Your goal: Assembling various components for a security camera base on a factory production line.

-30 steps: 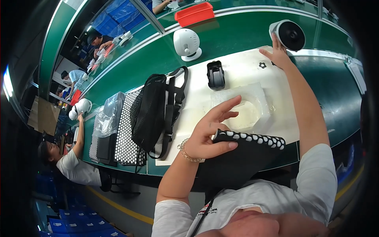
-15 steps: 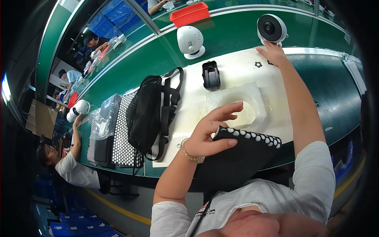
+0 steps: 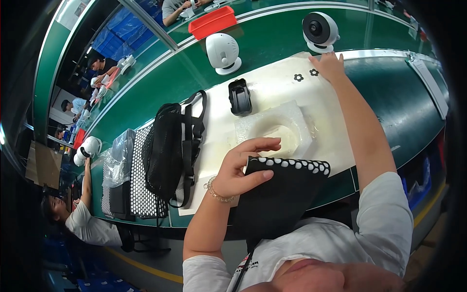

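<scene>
My left hand (image 3: 245, 168) grips the end of a black sheet (image 3: 272, 194) with white dots along its folded edge, the thumb on the near side. The rest of the sheet hangs toward my body. At the far right, my right hand (image 3: 329, 67) reaches out with its fingers apart, just below the base of a white rounded device with a black front (image 3: 318, 31). Two dark flower-shaped pieces (image 3: 298, 77) lie left of that hand. Between my hands, a white foam block with a round hollow (image 3: 299, 124) sits on the pale mat (image 3: 321, 107). A black plastic holder (image 3: 240, 97) lies beyond the block.
A black mesh bag with straps (image 3: 165, 151) lies left of the mat, beside a dotted sheet (image 3: 139, 180) and clear plastic wrapping (image 3: 118, 160). Another white device (image 3: 223, 53) and a red tray (image 3: 212, 23) are farther back. A co-worker (image 3: 87, 221) sits at the left, touching a white device (image 3: 87, 150).
My right hand has drawn back slightly from the base of the black-fronted device, its fingers now spread. The whole view has shifted a little. My left hand keeps its hold on the sheet.
</scene>
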